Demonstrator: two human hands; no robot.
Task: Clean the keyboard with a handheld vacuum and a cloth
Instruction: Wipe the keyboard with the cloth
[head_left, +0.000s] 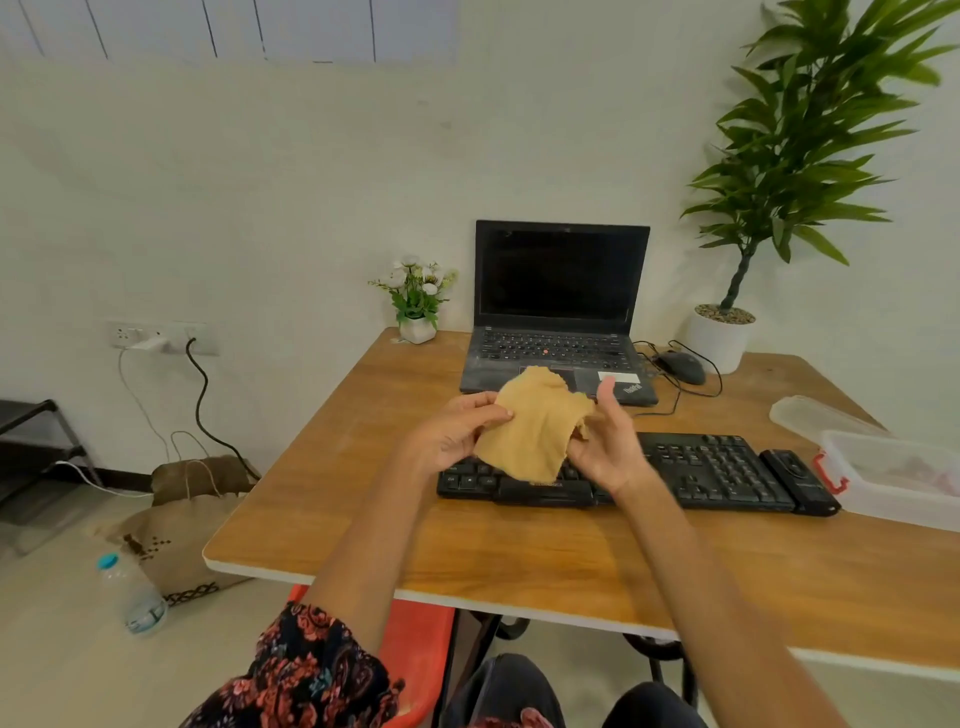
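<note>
A tan cloth (530, 426) hangs in the air above the left part of a black keyboard (706, 470), which lies on the wooden table (363, 493). My left hand (457, 431) pinches the cloth's left edge. My right hand (605, 447) grips its right edge, thumb pointing up. The cloth and both hands hide the keyboard's left keys. A black oblong device (797, 480), possibly the handheld vacuum, lies against the keyboard's right end.
An open black laptop (558, 332) stands behind the cloth, with a wired mouse (681, 367) to its right. A clear plastic box (898, 478) and lid sit at the table's right. A flower pot (417, 306) and tall plant (727, 332) stand at the back. Bags and a bottle lie on the floor at left.
</note>
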